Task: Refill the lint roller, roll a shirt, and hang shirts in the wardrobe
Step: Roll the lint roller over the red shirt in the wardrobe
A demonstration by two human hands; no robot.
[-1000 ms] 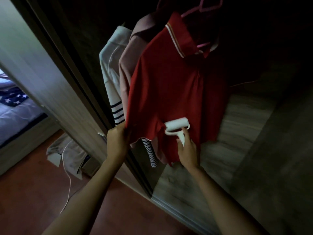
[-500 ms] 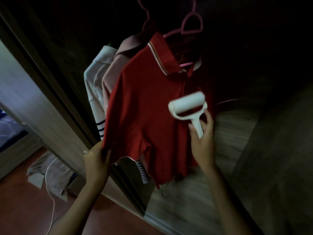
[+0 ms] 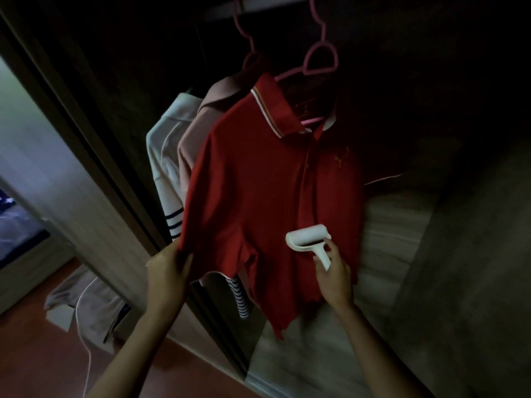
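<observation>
A red polo shirt hangs on a pink hanger inside the dark wardrobe. My left hand pinches the shirt's left sleeve edge and holds it taut. My right hand grips the handle of a white lint roller, whose roll lies against the lower front of the shirt. Behind the red shirt hang a pink shirt and a white shirt with dark stripes.
The wardrobe's sliding door frame stands at the left. A wooden shelf lies behind the shirts. Beige cloth and a white cable lie on the red floor. A bed shows at far left.
The lint roller went up to the chest of the red shirt, then came back down to its lower front. My left hand kept hold of the sleeve.
</observation>
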